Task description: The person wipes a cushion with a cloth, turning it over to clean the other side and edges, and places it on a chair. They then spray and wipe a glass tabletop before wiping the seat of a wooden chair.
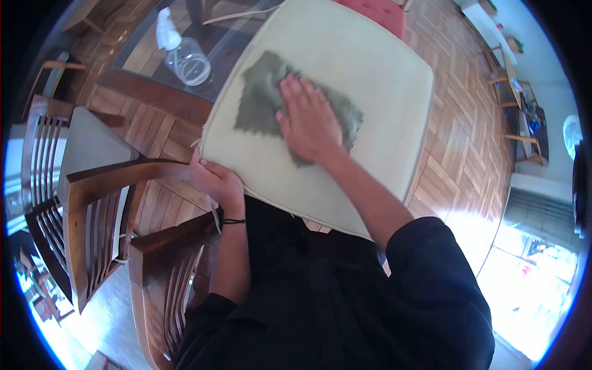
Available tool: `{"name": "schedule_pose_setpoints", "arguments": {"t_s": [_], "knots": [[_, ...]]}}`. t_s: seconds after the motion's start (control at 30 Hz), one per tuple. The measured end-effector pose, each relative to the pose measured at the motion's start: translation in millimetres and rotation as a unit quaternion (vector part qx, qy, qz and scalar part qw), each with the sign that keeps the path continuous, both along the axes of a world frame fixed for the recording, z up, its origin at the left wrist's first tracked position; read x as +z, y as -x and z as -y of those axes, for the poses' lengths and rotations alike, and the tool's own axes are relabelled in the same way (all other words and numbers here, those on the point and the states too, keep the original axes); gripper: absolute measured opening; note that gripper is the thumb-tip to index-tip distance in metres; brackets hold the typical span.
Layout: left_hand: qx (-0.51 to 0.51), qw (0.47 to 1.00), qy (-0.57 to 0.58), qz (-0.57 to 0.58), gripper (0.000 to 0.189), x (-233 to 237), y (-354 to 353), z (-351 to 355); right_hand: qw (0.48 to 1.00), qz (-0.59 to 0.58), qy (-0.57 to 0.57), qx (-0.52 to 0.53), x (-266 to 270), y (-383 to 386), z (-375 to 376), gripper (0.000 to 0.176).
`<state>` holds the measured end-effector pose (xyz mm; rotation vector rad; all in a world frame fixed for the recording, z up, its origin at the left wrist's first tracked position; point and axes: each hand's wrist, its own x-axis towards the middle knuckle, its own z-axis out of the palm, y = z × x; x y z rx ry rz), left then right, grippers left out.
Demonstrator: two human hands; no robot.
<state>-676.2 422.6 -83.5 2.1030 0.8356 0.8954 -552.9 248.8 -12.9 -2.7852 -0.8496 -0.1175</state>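
Cushion (382,129) beneath cloth (258,102) beneath fingers (298,94).

Herringbone wooden floor (461,126), slatted wooden chairs (78,234), glass-topped table (154,95), bright window (531,277)

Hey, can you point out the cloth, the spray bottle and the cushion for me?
Cloth (260,97): head view, on the bare left part of its green surface.
Spray bottle (187,60): head view, on its clear body.
Cushion (390,92): head view, on a bare part of its pale top.
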Motion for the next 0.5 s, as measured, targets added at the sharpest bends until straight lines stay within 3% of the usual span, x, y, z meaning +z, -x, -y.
{"name": "schedule_pose_setpoints", "arguments": {"t_s": [0.13,0.2,0.23,0.33,0.5], "knots": [[-0.006,0.999,-0.047,-0.017,0.036,6,3,-4,1.000,-0.016,-0.019,-0.011,8,95,38,0.063],[-0.013,0.997,-0.061,-0.042,0.037,0,6,-12,0.997,-0.032,-0.030,-0.058,14,135,55,0.064],[-0.033,0.997,-0.074,-0.002,0.039,5,6,-10,0.995,-0.040,-0.036,-0.083,16,151,63,0.064],[-0.029,0.981,-0.182,-0.067,0.045,22,10,1,0.980,-0.041,-0.065,-0.183,18,185,87,0.065],[-0.051,0.994,-0.076,-0.062,0.054,7,5,-14,0.952,-0.029,-0.081,-0.292,11,167,123,0.066]]}}
